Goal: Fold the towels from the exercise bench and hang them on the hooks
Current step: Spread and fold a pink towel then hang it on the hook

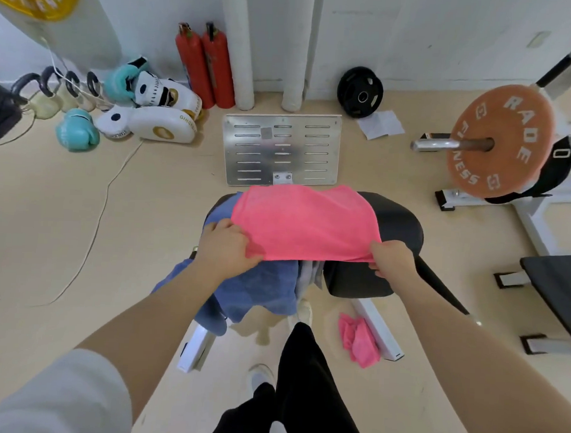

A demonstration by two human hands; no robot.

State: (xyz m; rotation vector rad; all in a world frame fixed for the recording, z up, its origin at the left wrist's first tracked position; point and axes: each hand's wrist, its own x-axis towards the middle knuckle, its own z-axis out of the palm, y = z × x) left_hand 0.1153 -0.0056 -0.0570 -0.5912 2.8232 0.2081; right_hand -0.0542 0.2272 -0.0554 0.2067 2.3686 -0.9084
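Observation:
A pink towel [305, 222] lies spread over the black padded exercise bench [397, 221]. My left hand [225, 246] pinches its near left corner and my right hand [393, 258] pinches its near right corner, lifting the near edge a little. Under it, a blue towel [258, 290] hangs off the bench's left front side, with a grey towel [307, 276] beside it. Another pink towel [359, 339] lies crumpled on the floor by the bench's white foot. No hooks are in view.
A perforated metal plate [282, 149] leans behind the bench. Boxing gloves and pads [151, 112], kettlebells [54, 91], two red extinguishers [205, 68] and a black weight plate [360, 92] line the wall. An orange barbell plate [500, 140] and a second bench [559, 290] stand on the right.

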